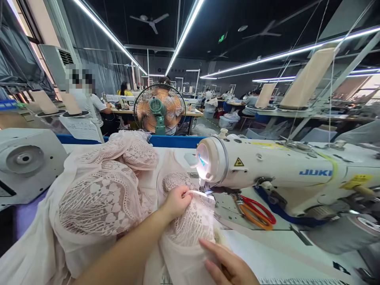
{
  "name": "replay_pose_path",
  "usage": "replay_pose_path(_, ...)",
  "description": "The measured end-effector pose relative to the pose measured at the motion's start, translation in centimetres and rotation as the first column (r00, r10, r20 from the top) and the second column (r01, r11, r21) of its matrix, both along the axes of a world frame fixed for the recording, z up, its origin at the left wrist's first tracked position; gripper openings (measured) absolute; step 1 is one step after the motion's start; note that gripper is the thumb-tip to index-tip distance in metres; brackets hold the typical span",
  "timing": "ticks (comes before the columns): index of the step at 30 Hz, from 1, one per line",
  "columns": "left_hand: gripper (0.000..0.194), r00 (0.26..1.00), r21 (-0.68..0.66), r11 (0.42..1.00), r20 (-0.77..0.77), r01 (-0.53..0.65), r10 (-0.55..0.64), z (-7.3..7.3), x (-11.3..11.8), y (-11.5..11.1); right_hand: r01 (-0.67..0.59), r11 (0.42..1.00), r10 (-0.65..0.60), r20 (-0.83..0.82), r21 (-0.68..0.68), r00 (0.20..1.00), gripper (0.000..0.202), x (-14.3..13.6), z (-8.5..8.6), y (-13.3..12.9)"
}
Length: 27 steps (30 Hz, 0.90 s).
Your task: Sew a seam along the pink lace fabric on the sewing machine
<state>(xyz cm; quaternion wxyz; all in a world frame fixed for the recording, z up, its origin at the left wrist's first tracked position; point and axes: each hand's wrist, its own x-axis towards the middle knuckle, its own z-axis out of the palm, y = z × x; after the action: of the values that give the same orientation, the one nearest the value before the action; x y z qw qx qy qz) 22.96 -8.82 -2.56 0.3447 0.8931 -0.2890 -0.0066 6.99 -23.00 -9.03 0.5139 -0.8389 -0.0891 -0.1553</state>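
A pale pink lace bra [192, 223] lies on the sewing table, its upper part beneath the head of a white sewing machine [237, 158]. My left hand [177, 202] pinches the bra's narrow edge strip just left of the lit needle area. Lower down, my right hand [227, 263] rests on the lace and plain fabric with its fingers stretched out. The needle itself is hard to make out in the glare. To the left, a heap of similar pale pink lace pieces [101, 198] covers the table.
Orange-handled and red-handled scissors [258, 213] lie right of the needle area. Another machine's end [29, 162] stands at the left. Thread cones [308, 79] rise at the back right. A large fan [159, 107] stands beyond the blue table edge, with people at other machines.
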Motion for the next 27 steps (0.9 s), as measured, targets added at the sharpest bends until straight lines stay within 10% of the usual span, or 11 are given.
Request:
replay_pose_path(4,0.003,0.986,0.243,0.963,0.149,-0.116,0.082,0.1,-1.4,0.0,0.123,0.988,-0.137,-0.169,-0.088,0.976,0.044,1.5,2.5,0.2)
replay_pose_path(8,0.036,0.953,0.410,0.906,0.302,-0.106,-0.025,0.1,-3.2,-0.5,0.127,0.954,-0.197,-0.245,-0.273,0.949,0.043,2.4,2.6,-1.0)
replay_pose_path(14,0.030,0.492,0.577,0.788,0.633,0.215,-0.598,-1.9,-3.0,-0.1,0.085,0.924,-0.176,-0.217,-0.374,0.960,0.038,2.5,1.8,-1.1)
replay_pose_path(21,0.042,0.658,0.696,0.675,0.393,0.243,-0.642,-1.7,-2.6,0.4,0.006,0.913,-0.155,-0.334,-0.407,0.930,0.054,2.3,1.5,-2.3)
replay_pose_path(27,0.044,0.778,0.553,0.786,0.350,0.278,-0.521,-1.1,-2.9,-0.3,-0.072,0.858,-0.154,-0.388,-0.509,0.909,0.066,2.7,2.2,-2.8)
